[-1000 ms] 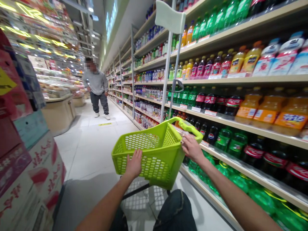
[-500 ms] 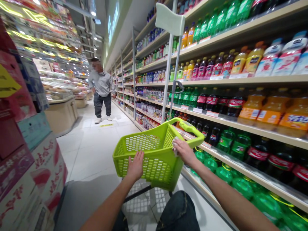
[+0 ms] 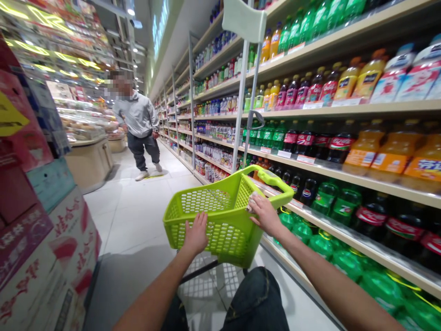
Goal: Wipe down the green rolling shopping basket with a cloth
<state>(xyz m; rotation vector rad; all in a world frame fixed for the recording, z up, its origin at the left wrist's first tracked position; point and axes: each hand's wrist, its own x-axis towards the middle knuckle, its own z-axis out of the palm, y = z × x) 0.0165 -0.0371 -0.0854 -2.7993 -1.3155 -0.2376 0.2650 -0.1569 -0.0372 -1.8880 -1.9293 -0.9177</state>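
Observation:
A lime-green perforated plastic shopping basket (image 3: pixel 223 239) sits in front of me on a dark wheeled frame, its tall metal pull handle rising to a pale grip (image 3: pixel 244 17). My left hand (image 3: pixel 196 234) has its fingers over the basket's near rim. My right hand (image 3: pixel 265 216) holds the right-hand rim, pinching a small white tissue-like piece (image 3: pixel 252 201) against the inside. The basket's inside looks bare, though its right corner is partly hidden. My dark jeans (image 3: pixel 257 303) show below it.
Long shelves of bottled soft drinks (image 3: pixel 330 138) line the right side, close to the basket. A person in a grey sweatshirt (image 3: pixel 138 117) stands up the aisle. Stacked printed cartons (image 3: pixel 44 248) rise at the left, and glass-fronted food counters (image 3: pixel 89 165) stand beyond them.
The person ahead has turned and shifted left, appearing nearer. My right hand has slid lower on the rim, and the white piece now shows in its fingers. The basket has moved slightly.

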